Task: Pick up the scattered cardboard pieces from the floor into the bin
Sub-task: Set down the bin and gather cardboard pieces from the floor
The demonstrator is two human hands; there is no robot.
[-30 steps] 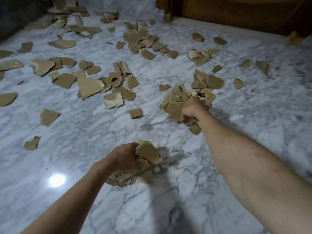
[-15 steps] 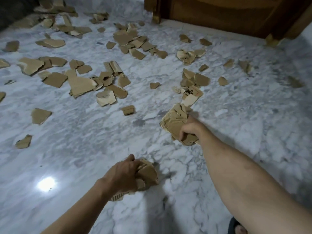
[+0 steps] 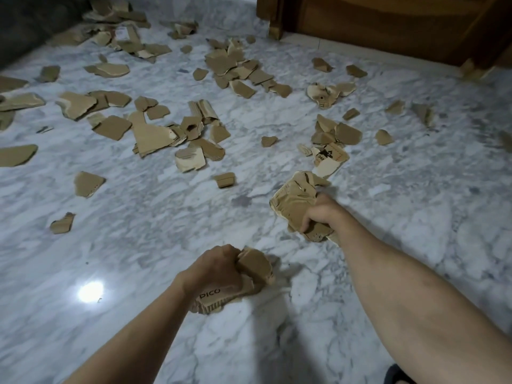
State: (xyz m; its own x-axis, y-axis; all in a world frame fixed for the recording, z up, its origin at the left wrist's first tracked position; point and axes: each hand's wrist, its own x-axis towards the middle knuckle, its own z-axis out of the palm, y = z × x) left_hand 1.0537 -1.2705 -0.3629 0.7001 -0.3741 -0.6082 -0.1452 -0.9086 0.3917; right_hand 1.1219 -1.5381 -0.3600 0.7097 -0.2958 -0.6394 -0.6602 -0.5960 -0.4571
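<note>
The left hand (image 3: pixel 214 268) is curled tight round a wad (image 3: pixel 249 275) of cardboard pieces, one printed "PICO" sticking out below the wrist. The right hand (image 3: pixel 321 214) grips a bigger bundle (image 3: pixel 295 202). Beyond both fists, loose pieces (image 3: pixel 149 134) litter the marble floor (image 3: pixel 138 231).

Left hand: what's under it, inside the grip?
The left hand grips a wad of cardboard; a piece printed PICO sticks out below the wrist. How many pieces are inside the fist is hidden by the fingers.
</note>
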